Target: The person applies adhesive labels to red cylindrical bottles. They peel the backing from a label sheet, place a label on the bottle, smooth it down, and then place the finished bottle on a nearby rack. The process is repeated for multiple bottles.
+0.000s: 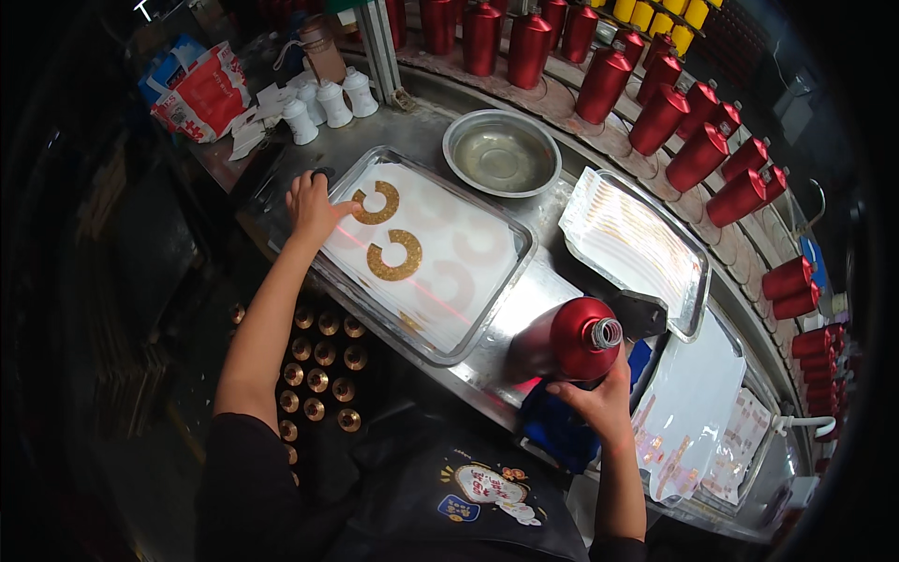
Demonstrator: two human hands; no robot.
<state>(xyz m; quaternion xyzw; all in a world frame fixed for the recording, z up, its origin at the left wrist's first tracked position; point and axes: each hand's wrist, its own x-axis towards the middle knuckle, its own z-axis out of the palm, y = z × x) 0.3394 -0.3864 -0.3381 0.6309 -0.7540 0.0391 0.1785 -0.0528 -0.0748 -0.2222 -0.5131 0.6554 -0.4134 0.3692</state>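
Left hand [315, 208] part open at the near-left edge of the shallow tray [530, 245], fingers spread, thumb extended inward; nothing seen gripped. Thumb tip is at the left edge of the upper gold C-shaped piece [385, 203]; contact cannot be confirmed. Right hand [604, 401] is closed around the red bottle [567, 339], which is tilted, its uncapped mouth toward the camera. Step in hand, as judged: bottle supported on the right while the left reaches for a gold piece. Lifting that piece would likely call for a fingertip pinch at its rim, kept flat to avoid creasing, with the bottle held steady. Relative positions: the lower gold C-shaped piece [395, 256] lies just beside the upper one, toward the body; the bottle is just beyond the tray's right end. Farther out: water basin [504, 193], striped sheet [637, 234], other red bottles [601, 86] in rows.
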